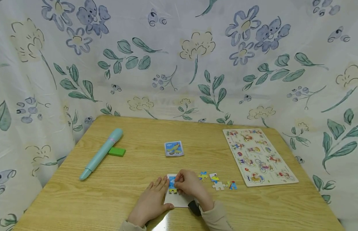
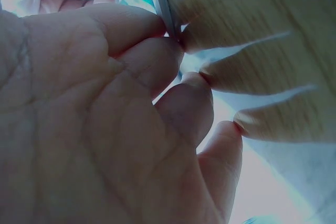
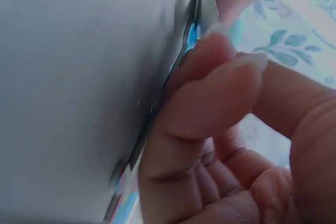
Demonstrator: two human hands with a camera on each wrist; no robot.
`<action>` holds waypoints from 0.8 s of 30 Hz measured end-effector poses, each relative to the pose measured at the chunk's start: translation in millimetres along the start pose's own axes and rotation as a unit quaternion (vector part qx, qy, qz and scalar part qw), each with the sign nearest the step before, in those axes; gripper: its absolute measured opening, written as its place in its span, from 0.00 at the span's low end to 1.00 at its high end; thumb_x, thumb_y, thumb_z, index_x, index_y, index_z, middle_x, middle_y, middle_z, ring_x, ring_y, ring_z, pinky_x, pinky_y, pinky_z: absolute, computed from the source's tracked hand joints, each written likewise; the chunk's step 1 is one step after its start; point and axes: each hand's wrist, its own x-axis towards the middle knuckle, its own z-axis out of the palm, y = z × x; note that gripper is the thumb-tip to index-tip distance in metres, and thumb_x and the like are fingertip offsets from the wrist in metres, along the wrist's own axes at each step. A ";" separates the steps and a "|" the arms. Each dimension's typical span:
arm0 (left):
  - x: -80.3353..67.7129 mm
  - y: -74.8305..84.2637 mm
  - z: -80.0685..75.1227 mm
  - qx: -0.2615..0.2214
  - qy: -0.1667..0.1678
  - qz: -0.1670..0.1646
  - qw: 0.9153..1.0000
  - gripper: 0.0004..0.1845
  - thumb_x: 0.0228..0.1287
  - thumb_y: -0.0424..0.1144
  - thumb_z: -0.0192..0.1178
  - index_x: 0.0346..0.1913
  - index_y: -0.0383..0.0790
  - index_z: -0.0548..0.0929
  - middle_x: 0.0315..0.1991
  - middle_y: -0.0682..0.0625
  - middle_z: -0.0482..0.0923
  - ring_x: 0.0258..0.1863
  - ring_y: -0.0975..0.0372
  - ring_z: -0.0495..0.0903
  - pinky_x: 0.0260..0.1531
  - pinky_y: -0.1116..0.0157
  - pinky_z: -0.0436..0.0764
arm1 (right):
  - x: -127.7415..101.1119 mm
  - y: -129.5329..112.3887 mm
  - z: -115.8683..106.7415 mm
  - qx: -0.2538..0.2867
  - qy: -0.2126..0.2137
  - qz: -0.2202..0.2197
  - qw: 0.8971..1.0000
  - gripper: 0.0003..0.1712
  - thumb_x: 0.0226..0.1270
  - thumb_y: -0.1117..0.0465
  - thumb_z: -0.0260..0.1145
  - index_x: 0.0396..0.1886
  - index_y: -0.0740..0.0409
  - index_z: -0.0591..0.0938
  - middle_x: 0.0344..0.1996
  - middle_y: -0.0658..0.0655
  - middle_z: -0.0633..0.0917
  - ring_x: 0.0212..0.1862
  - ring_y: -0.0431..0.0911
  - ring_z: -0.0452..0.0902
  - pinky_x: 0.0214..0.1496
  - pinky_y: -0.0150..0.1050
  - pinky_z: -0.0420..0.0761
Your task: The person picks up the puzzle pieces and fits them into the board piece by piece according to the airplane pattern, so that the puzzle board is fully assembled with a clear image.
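A small white puzzle board (image 1: 179,201) lies at the table's front, with blue puzzle pieces (image 1: 171,181) and a yellow-edged one (image 1: 172,191) along its left side. My left hand (image 1: 152,200) lies spread at the board's left edge, its fingertips (image 2: 170,51) right against that edge. Over the board, my right hand (image 1: 190,186) has its thumb and fingers drawn together at a blue puzzle piece (image 3: 193,34), mostly hidden behind the fingertips. Loose puzzle pieces lie right of that hand: a blue-yellow one (image 1: 203,175), a plain-backed one (image 1: 218,186) and a red-blue one (image 1: 232,185).
Farther back lies a square picture card (image 1: 174,149) with an airplane. At the left are a long turquoise pen-shaped object (image 1: 102,154) and a green block (image 1: 117,151). A large picture board (image 1: 259,157) covers the table's right side. A floral curtain (image 1: 179,80) hangs behind.
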 end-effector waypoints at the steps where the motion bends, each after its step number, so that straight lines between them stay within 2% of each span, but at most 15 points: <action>1: -0.2 0.2 -0.2 -0.001 -0.001 0.000 1.000 0.48 0.51 0.63 0.58 0.67 0.33 0.60 0.69 0.41 0.53 0.67 0.47 0.55 0.62 0.45 0.59 | -0.2 -0.7 1.4 -0.006 0.002 -0.001 1.000 0.03 0.55 0.71 0.63 0.27 0.63 0.77 0.14 0.50 0.76 0.13 0.40 0.73 0.13 0.26 0.68; 11: 0.0 0.7 0.0 0.005 0.010 0.005 1.000 0.47 0.51 0.62 0.59 0.67 0.33 0.62 0.69 0.41 0.54 0.67 0.47 0.56 0.61 0.46 0.59 | 1.7 -2.2 11.1 -0.099 0.060 -0.008 0.993 0.08 0.47 0.70 0.68 0.22 0.58 0.77 0.14 0.46 0.71 0.18 0.36 0.65 0.18 0.27 0.65; 15: 0.4 0.4 -0.9 0.006 0.008 0.005 1.000 0.47 0.51 0.62 0.58 0.67 0.33 0.61 0.69 0.41 0.54 0.67 0.47 0.55 0.62 0.45 0.59 | 3.0 -1.1 11.0 -0.093 0.059 -0.016 0.994 0.08 0.47 0.70 0.69 0.22 0.59 0.77 0.15 0.47 0.72 0.18 0.36 0.65 0.18 0.27 0.65; 19: 0.0 0.5 -1.7 0.002 0.002 0.003 1.000 0.47 0.51 0.63 0.58 0.67 0.33 0.61 0.69 0.41 0.54 0.67 0.47 0.55 0.61 0.45 0.59 | 3.7 2.0 4.2 -0.070 0.053 -0.030 0.996 0.06 0.52 0.67 0.69 0.25 0.60 0.78 0.17 0.48 0.74 0.19 0.35 0.66 0.18 0.27 0.67; 24: -0.2 1.4 -1.6 -0.001 0.002 0.000 1.000 0.47 0.50 0.62 0.59 0.67 0.33 0.62 0.69 0.40 0.55 0.67 0.46 0.56 0.61 0.44 0.59 | 0.2 13.6 -24.7 -0.025 0.058 -0.005 0.998 0.06 0.60 0.61 0.64 0.32 0.61 0.79 0.22 0.51 0.77 0.22 0.40 0.72 0.21 0.31 0.73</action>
